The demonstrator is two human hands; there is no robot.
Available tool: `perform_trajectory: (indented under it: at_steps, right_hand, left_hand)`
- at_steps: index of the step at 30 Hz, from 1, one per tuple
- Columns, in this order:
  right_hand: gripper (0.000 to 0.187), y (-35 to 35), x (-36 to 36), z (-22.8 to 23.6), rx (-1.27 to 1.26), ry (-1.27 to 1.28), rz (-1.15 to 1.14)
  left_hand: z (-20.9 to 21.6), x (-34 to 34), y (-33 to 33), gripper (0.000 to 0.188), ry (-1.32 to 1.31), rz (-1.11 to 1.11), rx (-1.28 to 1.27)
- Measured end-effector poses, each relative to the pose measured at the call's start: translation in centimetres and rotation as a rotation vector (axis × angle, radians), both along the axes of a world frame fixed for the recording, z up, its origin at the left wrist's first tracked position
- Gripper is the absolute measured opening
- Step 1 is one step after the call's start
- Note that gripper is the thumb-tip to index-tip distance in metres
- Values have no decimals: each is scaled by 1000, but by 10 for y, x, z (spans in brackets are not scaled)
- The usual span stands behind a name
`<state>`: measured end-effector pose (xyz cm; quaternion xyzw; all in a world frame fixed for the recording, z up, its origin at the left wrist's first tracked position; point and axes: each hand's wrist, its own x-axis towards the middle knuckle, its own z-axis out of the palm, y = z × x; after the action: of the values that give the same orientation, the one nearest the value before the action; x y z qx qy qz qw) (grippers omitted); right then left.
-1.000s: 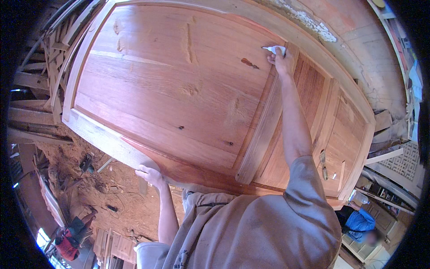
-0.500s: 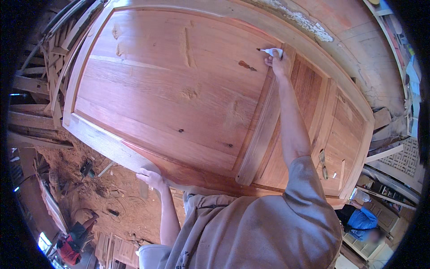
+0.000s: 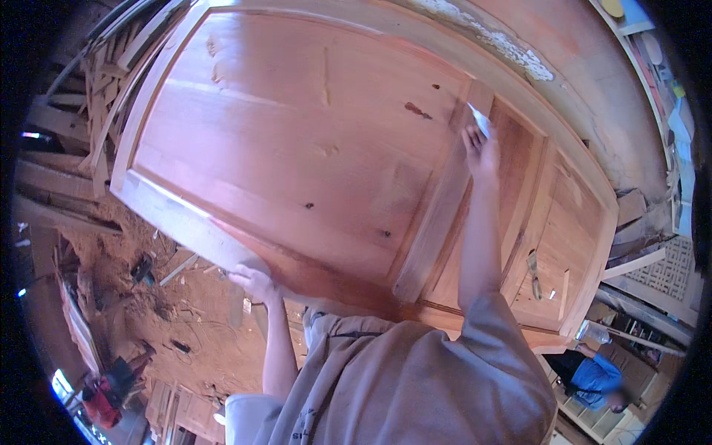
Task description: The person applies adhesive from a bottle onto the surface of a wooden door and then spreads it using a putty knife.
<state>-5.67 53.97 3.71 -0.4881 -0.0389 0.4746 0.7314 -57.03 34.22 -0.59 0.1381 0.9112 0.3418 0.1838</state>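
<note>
A large wooden panel door [image 3: 259, 148] lies flat in front of me. In my right hand [image 3: 482, 152] is a small white squeeze bottle [image 3: 479, 120], held above the door's crosspiece [image 3: 437, 200] with its narrow end pointing away to the left. To the left of it on the big panel are a dark brown elongated patch [image 3: 417, 110] and a small dark spot [image 3: 435, 87]. My left hand [image 3: 256, 282] rests on the door's near edge, fingers extended over the wood and holding nothing.
Glasses [image 3: 534, 274] and a thin wood strip [image 3: 564, 293] lie on the door's right panel. Scrap wood [image 3: 96, 96] is piled at far left. Sawdust covers the floor [image 3: 215, 341]. One person in red [image 3: 104, 400] is at lower left, another in blue [image 3: 597, 380] at lower right.
My right hand has moved right and nearer with the bottle, from the big panel to the crosspiece. A small dark spot shows where the bottle's tip was. My left hand stays at the edge.
</note>
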Motion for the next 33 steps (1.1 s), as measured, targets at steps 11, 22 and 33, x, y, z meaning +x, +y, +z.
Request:
perform_trajectory:
  at_steps: [11,22,33]
  right_hand:
    - [25,-225,-53,23,193,439,117]
    - [27,-273,-77,29,179,604,379]
    - [26,-317,-95,25,100,716,379]
  left_hand:
    - [-16,-13,2,55,67,-13,191]
    - [-22,-23,-83,46,-161,-280,343]
    - [-79,2,-253,39,-626,-370,-12]
